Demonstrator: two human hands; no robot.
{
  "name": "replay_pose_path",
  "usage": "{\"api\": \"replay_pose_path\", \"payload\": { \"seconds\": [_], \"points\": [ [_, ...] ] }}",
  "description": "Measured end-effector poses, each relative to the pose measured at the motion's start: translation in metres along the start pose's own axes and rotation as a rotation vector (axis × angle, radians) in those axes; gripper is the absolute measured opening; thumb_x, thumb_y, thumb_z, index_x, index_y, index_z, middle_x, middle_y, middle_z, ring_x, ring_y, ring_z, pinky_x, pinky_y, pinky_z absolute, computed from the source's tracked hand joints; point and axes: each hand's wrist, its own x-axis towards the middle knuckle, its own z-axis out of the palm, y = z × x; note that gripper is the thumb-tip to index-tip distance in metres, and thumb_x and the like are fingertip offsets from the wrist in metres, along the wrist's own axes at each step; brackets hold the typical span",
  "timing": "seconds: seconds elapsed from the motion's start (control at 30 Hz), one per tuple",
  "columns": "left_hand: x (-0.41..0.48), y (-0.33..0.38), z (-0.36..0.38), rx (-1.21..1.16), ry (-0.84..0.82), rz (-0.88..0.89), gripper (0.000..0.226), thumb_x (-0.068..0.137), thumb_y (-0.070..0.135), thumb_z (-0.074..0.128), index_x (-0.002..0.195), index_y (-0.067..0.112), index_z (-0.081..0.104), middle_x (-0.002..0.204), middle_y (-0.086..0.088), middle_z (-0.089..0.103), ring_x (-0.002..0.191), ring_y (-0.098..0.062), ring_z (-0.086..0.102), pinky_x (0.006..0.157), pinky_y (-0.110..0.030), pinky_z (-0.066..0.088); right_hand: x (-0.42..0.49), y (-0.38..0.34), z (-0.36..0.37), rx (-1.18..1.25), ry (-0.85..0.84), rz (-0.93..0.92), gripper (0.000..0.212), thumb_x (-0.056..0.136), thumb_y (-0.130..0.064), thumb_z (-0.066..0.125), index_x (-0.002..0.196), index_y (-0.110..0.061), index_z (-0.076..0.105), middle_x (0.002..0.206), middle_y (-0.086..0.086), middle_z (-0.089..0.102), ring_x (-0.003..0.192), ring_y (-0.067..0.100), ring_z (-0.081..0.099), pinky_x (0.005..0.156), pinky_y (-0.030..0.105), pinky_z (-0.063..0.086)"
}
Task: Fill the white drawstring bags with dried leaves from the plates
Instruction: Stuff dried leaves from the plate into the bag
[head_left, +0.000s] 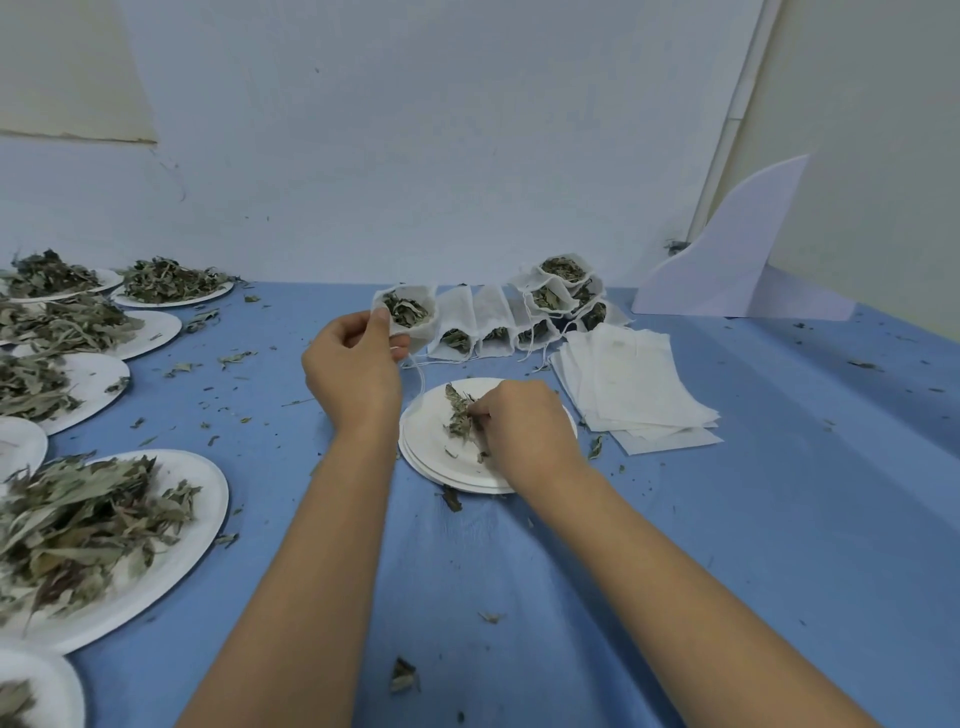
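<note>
The left hand (353, 374) is lifted and pinches the rim of an open white bag (410, 314), partly filled with leaves. The right hand (524, 431), palm down, pinches dried leaves (460, 415) on a small stack of plates (441, 470). Far left lie heaped plates (208, 499); behind the hands, filled bags (519, 325); at right, flat empty bags (634, 384).

leaf plates (104, 525) left, filled bags (498, 322) behind — flat bags (634, 395) right

Blue tablecloth (779, 519); white curved board (727, 249) back rt, by wall (415, 130).
</note>
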Motion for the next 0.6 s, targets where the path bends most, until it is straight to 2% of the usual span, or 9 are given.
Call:
{"api": "replay_pose_path", "payload": {
  "seconds": [0.1,0.2,0.27,0.3,0.4,0.5,0.6],
  "points": [
    [-0.002,-0.001,0.002,0.036,-0.026,0.013,0.010,0.090,0.018,0.064,0.086,0.009,0.064,0.068,-0.001,0.065,0.044,0.000,0.057,0.056,-0.015,0.049,0.001,0.002,0.000,0.046,0.019,0.012,0.033,0.084,0.003,0.048,0.105,-0.008,0.071,0.103,0.010,0.070,0.096,0.025,0.061,0.085,0.038,0.049],
    [-0.003,-0.003,0.003,0.078,-0.054,0.023,0.010,0.090,0.019,0.065,0.081,0.015,0.063,0.068,0.002,0.066,0.046,0.001,0.060,0.062,-0.018,0.053,0.000,0.004,-0.001,0.135,0.051,0.033,0.031,0.084,0.004,0.051,0.102,-0.008,0.073,0.101,0.012,0.071,0.096,0.026,0.064,0.086,0.036,0.050],
    [-0.003,-0.005,0.002,0.096,-0.068,0.019,0.009,0.090,0.019,0.065,0.083,0.014,0.064,0.072,0.000,0.068,0.048,0.001,0.061,0.067,-0.020,0.054,0.000,0.007,-0.004,0.237,0.090,0.062,0.031,0.087,0.002,0.052,0.105,-0.011,0.074,0.102,0.008,0.072,0.093,0.023,0.065,0.083,0.023,0.049],
    [-0.003,-0.006,0.002,0.108,-0.077,0.018,0.008,0.089,0.020,0.065,0.084,0.014,0.065,0.074,-0.001,0.069,0.049,0.001,0.062,0.068,-0.020,0.054,0.000,0.008,-0.007,0.321,0.120,0.086,0.028,0.089,0.000,0.054,0.104,-0.011,0.074,0.101,0.006,0.073,0.088,0.019,0.065,0.077,0.015,0.046],
    [-0.004,-0.008,0.002,0.133,-0.115,0.024,0.010,0.089,0.018,0.066,0.078,0.018,0.065,0.071,0.002,0.068,0.051,0.001,0.063,0.071,-0.023,0.055,0.001,0.013,-0.021,0.686,0.203,0.172,0.016,0.083,-0.003,0.068,0.094,-0.011,0.076,0.089,0.002,0.075,0.060,-0.004,0.059,0.061,0.000,0.041],
    [-0.006,-0.009,0.003,0.168,-0.147,0.028,0.010,0.088,0.015,0.066,0.079,0.017,0.066,0.070,0.004,0.067,0.051,0.002,0.063,0.074,-0.025,0.056,0.004,0.020,-0.037,0.931,0.226,0.242,0.015,0.075,-0.005,0.076,0.083,-0.018,0.078,0.070,-0.010,0.072,0.055,-0.009,0.059,0.057,0.003,0.044],
    [-0.009,-0.011,0.005,0.251,-0.193,0.064,0.009,0.089,0.017,0.065,0.091,0.009,0.070,0.073,0.003,0.068,0.054,0.001,0.063,0.069,-0.020,0.055,0.007,0.022,-0.046,1.062,0.189,0.257,0.020,0.073,-0.007,0.078,0.078,-0.027,0.076,0.074,-0.009,0.073,0.073,0.002,0.067,0.075,0.016,0.053]
  ]
}}
